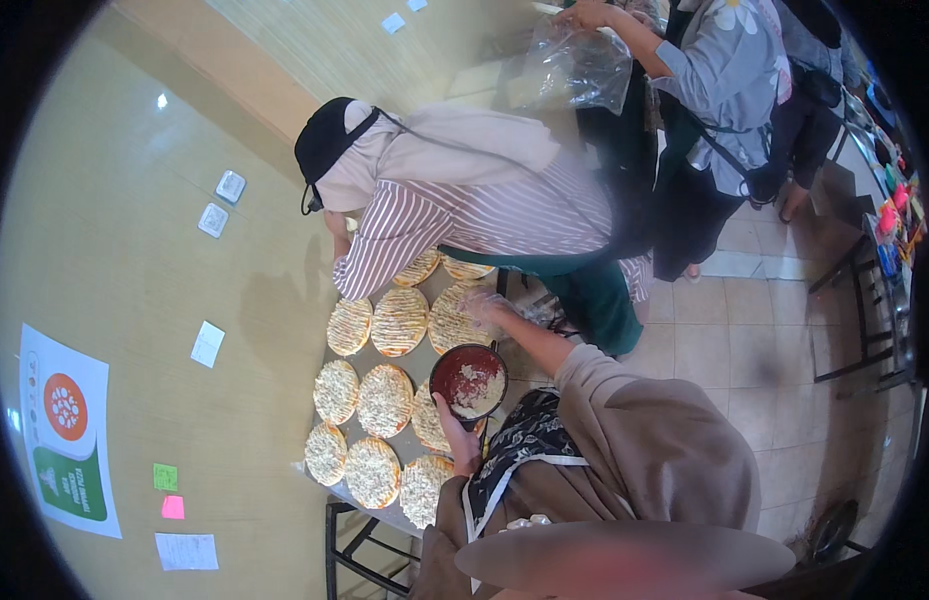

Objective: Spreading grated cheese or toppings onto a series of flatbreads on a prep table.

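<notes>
My left hand (458, 439) holds a dark-rimmed round bowl (468, 381) with a reddish inside and pale grated topping in it. In a clear plastic glove, my right hand (485, 307) is over a round pizza base (453, 330), its fingers spread. That base bears pale lines and shreds. Several round bases cover the metal table; those nearer the lower end, such as one pizza base (385, 400), carry thick pale shreds. Farther up, another base (400, 321) shows striped sauce. The bowl hides part of a topped base (428, 424).
A co-worker in a striped top (509, 210) leans over the table's upper end. Others stand behind, one holding a clear plastic bag (577, 71). The wall (269, 420) borders the table's far side. Black metal table legs (333, 547) and a tiled floor (704, 330) are in view.
</notes>
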Demonstrator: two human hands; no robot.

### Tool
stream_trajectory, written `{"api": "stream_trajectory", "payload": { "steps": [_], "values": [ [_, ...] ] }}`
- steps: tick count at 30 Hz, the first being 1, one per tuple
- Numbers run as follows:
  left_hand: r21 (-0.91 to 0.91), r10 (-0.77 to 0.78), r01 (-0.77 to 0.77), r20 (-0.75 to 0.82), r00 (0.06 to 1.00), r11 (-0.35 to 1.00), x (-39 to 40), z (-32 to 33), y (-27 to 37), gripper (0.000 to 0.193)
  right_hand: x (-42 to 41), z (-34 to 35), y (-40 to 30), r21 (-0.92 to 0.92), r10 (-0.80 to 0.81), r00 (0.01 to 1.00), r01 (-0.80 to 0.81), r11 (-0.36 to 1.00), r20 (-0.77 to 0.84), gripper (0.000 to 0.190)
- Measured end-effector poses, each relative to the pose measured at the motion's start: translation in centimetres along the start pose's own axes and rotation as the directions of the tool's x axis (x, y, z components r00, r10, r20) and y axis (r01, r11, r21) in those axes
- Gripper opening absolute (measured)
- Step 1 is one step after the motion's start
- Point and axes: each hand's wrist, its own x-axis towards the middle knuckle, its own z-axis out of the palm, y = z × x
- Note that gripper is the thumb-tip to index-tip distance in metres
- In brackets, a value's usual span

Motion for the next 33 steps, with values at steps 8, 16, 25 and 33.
{"api": "stream_trajectory", "payload": {
  "steps": [8,16,25,33],
  "values": [
    [0.016,0.037,-0.036,-0.057,0.998,0.999,0.2,-2.8,0.0,0.052,-2.2,1.1,-8.0,-0.484,0.003,1.000,-0.003,0.875,-0.002,0.033],
    [0.010,0.005,-0.004,-0.040,0.999,1.000,0.5,-1.7,-0.5,0.054,-0.7,0.4,-3.3,-0.783,-0.081,0.976,-0.111,0.612,-0.201,0.035],
    [0.015,-0.007,0.007,-0.044,0.999,1.000,1.4,-3.1,0.0,0.053,0.4,0.9,-6.4,-0.786,0.182,0.977,-0.198,0.586,-0.111,0.033],
    [0.038,-0.059,0.059,-0.008,0.998,0.998,2.0,-2.0,0.2,0.054,2.5,0.5,-0.7,-0.985,-0.129,0.986,-0.086,0.147,-0.106,0.023]
  ]
}}
